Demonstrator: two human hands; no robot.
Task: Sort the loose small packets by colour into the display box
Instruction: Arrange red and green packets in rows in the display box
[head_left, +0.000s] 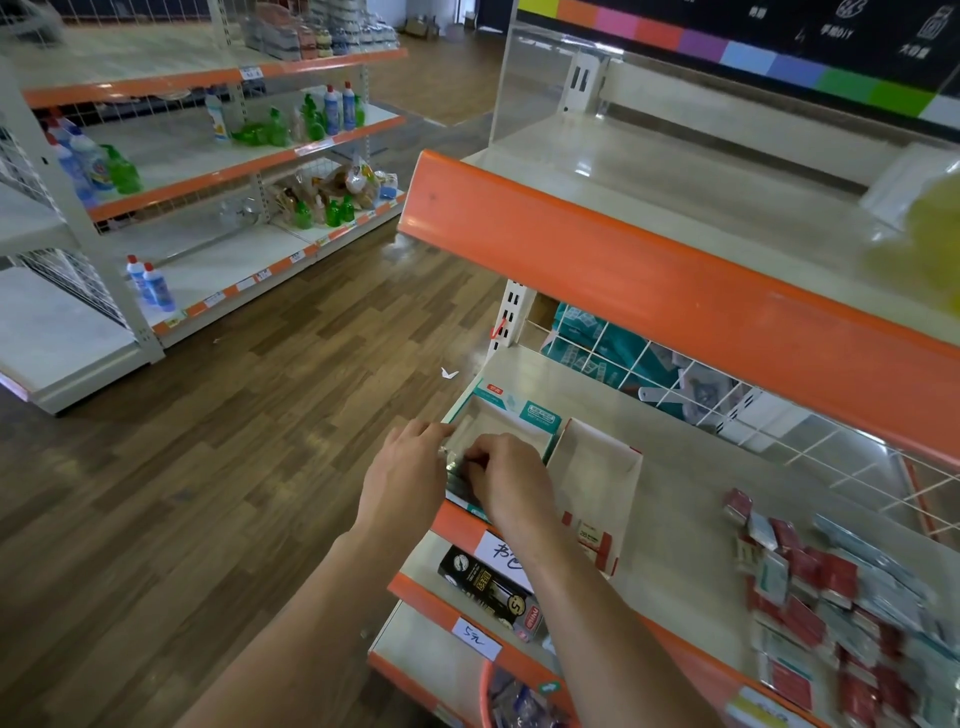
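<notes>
Bright, even indoor light, with wide-angle bending and blur toward the right edge.

Soft daylight-like light fell from above and behind, leaving pale sheen on the wooden floor (291, 374) and glare on the clear acrylic panel (561, 83) at the top. Shadows were faint and short under the orange shelf edge (649, 280). Straight shelf lines bowed outward near the borders. The loose packets (831, 597) at lower right were smeared by motion blur, and a yellow object (919, 244) at the right edge was fully out of focus.
</notes>
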